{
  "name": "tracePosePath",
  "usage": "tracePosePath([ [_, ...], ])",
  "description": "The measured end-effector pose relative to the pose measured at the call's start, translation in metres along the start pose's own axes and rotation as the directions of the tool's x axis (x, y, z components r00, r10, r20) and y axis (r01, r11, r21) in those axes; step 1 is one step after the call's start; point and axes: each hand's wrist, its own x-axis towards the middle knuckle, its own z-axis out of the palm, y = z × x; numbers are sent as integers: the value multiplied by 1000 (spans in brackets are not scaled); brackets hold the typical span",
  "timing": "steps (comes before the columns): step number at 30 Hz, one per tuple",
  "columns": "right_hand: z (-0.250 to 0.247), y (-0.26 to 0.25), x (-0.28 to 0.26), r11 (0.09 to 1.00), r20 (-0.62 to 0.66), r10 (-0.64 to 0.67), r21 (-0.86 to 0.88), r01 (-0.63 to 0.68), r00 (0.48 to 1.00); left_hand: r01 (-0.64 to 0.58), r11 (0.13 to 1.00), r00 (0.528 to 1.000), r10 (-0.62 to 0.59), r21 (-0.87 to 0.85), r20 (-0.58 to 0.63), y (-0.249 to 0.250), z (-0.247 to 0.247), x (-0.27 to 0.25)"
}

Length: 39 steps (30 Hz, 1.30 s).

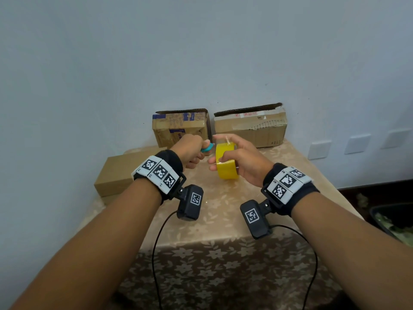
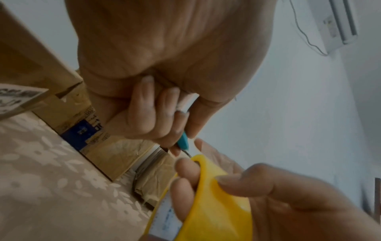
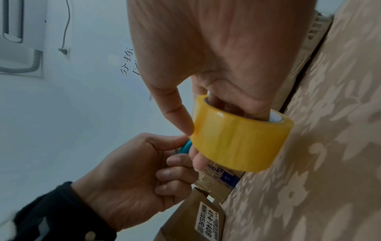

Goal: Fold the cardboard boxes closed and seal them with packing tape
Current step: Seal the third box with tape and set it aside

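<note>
My right hand (image 1: 243, 157) grips the tape roll (image 1: 226, 161) mid-air over the table, left hand (image 1: 190, 151) pinching a teal cutter (image 1: 207, 148) — blade near fingers, could nick them or lose the tape end.

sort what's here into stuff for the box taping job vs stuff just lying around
For the job:
yellow tape roll, held by the right hand
teal cutter, gripped by the left hand
three cardboard boxes

Lying about:
floral tablecloth
wall sockets
dark bin
</note>
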Motion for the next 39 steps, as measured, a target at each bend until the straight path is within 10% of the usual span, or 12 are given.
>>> tracePosePath([
  [11,-2,2,0,998,-25,-29,46,30,999,-122,831,989,146,543,-1,-14,6,7],
  [16,-3,0,2,995,-58,-89,33,91,994,-134,988,986,141,82,-88,-6,1,8],
  [23,0,0,2,988,20,-154,25,153,988,-98,984,995,96,-149,-21,-9,1,8],
  [39,2,1,3,982,74,-186,52,183,980,93,979,996,-94,-179,5,-24,0,13],
])
